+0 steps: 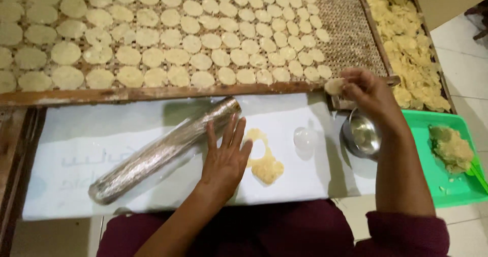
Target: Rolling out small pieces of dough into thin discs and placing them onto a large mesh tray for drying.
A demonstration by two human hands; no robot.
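Left hand: you are resting your left hand (pixel 224 158) flat on the white sheet (pixel 76 135), fingers spread and released, grasping nothing.
Roller: the foil-wrapped rolling pin (pixel 162 150) is lying just left of that hand; your fingertips are sitting near its far end, contact unclear.
Roller axis: the long axis is running diagonally, near-left end toward you, far-right end pointing at the tray edge.
Dough scrap: a pale dough scrap (pixel 264 160) with a round hole cut out is lying just right of your left hand, touching the sheet.
Right hand: you are pinching a thin round dough disc (pixel 334 86) in your right hand (pixel 368 92), fingers closed on it.
Disc position: you are holding it at the near right corner of the woven tray (pixel 351 38), beside the rows of pale discs (pixel 178 38).
Nearby: a metal bowl (pixel 362 134) is sitting under your right wrist; a clear round cutter (pixel 304 137) is lying left of it.
Far right: a green tray (pixel 432 175) is holding a dough lump (pixel 451 147).
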